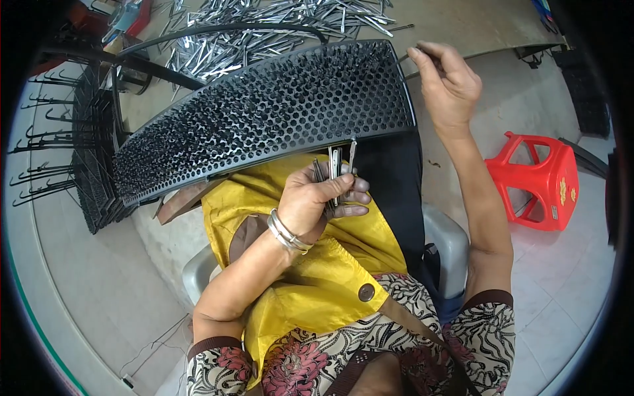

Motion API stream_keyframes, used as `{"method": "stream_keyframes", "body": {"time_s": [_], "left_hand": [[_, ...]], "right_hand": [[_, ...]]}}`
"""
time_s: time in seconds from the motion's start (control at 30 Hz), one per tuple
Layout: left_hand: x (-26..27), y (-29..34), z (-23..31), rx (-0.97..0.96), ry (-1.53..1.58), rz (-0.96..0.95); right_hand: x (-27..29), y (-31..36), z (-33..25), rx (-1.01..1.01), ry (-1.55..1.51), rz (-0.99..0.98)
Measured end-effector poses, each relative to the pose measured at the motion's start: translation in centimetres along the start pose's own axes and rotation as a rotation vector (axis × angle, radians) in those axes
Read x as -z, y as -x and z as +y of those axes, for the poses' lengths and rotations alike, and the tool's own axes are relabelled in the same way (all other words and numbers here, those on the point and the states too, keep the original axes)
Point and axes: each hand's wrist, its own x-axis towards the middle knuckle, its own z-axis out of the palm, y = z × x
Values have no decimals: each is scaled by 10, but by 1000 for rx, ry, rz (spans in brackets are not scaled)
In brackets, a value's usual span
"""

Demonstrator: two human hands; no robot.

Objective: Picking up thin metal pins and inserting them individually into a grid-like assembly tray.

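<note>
L hand (312, 200), at near edge of perforated black panel (389, 122): thumb & fingers clamp metal strips (336, 165), prob. to keep bunch aligned. R hand (452, 84), beside panel's R end: thumb nr index; can't tell if pinching anything.

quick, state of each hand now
Left hand: closed, holding thin metal pieces.
Right hand: fingers curled near the black perforated panel; cannot tell if holding anything.

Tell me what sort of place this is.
Probably a workshop: loose metal pieces lie heaped on a table, near a perforated black panel, and dark hooked racks stand at the far left.
</note>
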Motion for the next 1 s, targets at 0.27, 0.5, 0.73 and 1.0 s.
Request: {"method": "stream_keyframes", "body": {"time_s": [0.27,0.5,0.73,1.0], "left_hand": [[-6,0,2,-4,5,16],[-14,-6,6,-22,8,-11],[-28,-12,12,-53,31,-49],[-22,-14,6,37,298,-85]], "right_hand": [[-16,-1,10,318,32,-47],[-19,7,14,478,105,-223],[22,35,-41,-594,-637,-696],[7,-2,-5,-413,-235,-76]]}}
